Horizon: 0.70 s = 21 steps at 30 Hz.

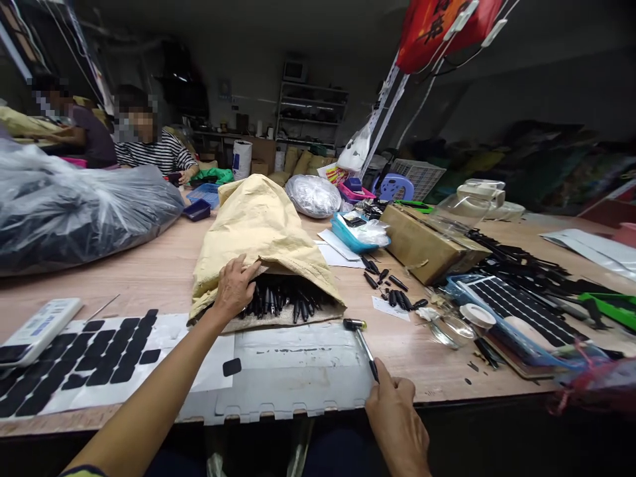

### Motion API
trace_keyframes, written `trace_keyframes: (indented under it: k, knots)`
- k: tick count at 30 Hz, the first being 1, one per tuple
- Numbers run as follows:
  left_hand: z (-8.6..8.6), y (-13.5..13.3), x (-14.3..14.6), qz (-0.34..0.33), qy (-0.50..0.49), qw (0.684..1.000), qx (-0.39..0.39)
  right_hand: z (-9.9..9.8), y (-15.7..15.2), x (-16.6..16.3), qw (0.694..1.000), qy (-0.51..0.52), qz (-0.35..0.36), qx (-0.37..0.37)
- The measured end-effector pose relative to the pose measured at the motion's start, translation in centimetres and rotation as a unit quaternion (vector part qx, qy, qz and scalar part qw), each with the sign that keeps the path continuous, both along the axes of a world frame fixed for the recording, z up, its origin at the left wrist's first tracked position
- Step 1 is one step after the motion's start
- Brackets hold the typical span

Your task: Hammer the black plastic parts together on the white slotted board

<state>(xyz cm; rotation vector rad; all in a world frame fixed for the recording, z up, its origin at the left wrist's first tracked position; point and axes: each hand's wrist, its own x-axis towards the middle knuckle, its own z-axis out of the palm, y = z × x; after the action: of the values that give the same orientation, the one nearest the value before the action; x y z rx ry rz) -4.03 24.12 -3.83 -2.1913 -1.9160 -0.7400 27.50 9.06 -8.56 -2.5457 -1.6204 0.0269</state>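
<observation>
My left hand rests on the open mouth of a yellow paper sack lying on the wooden table, fingers curled over its edge. Inside the sack lie several black pen-like parts. My right hand sits at the table's front edge, closed on the thin end of a screwdriver-like tool with a yellow-banded handle pointing away. A white sheet lies under the tool.
A sheet of black adhesive pads and a white remote-like device lie left. A big clear bag fills the far left. A cardboard box, loose black parts and solar panels crowd the right. Two people sit far left.
</observation>
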Motion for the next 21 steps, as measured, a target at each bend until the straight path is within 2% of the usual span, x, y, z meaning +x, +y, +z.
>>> trace_keyframes:
  k: [5, 7, 9, 11, 14, 16, 18, 21]
  knots:
    - [-0.3, 0.0, -1.6, -0.005, -0.026, 0.999, 0.019, 0.3, 1.4, 0.0, 0.994, -0.076, 0.056, -0.047]
    - [0.2, 0.2, -2.1, 0.044, -0.032, 0.998, 0.029, 0.6, 2.1, 0.4, 0.991, -0.075, 0.071, -0.082]
    - [0.6, 0.3, -2.6, 0.123, -0.055, 0.991, 0.023, 1.1, 3.3, 0.9, 0.992, -0.047, 0.07, -0.091]
    - [1.0, 0.2, -3.2, 0.195, -0.1, 0.976, -0.011, 1.5, 5.2, 1.2, 0.996, 0.003, 0.067, -0.06]
    - [0.8, -0.5, -4.6, 0.25, -0.177, 0.948, -0.083, 1.6, 9.6, 1.3, 0.99, 0.088, 0.085, 0.068]
    - [0.2, -1.2, -5.6, 0.264, -0.221, 0.934, -0.101, 1.2, 13.3, 1.3, 0.971, 0.154, 0.118, 0.14]
    - [-0.8, -2.0, -6.5, 0.263, -0.258, 0.924, -0.102, 0.5, 17.0, 1.4, 0.934, 0.289, 0.134, 0.16]
    - [-2.6, -2.8, -7.1, 0.241, -0.304, 0.914, -0.118, -0.7, 21.3, 1.5, 0.917, 0.347, 0.117, 0.158]
